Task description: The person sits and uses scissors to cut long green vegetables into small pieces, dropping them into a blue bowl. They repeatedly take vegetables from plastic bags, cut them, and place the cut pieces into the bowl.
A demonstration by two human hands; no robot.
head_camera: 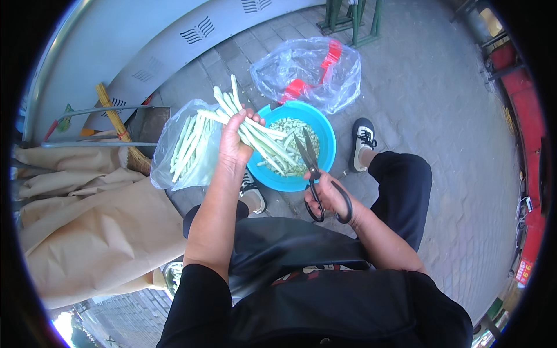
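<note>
My left hand (238, 135) grips a bunch of long pale-green beans (265, 141), whose lower right ends reach over a blue plastic basin (327, 143). Small cut bean pieces (311, 130) cover the bottom of the basin. In my right hand (328, 195) is a pair of black-handled scissors (310, 158), blades parted and pointing up over the basin's right side. The blades stand just right of the bean ends, apart from them as far as I can tell. Left of the basin, a clear plastic bag (163, 158) holds more whole long beans (191, 145).
An emptied-looking clear bag with red strips (304, 71) lies beyond the basin on the grey paving (391, 95). A straw broom (115, 117) and a metal-handled dustpan (152, 117) stand left, beside brown sheeting (113, 226). Green metal legs (354, 21) are at the top. My shoes (363, 141) flank the basin.
</note>
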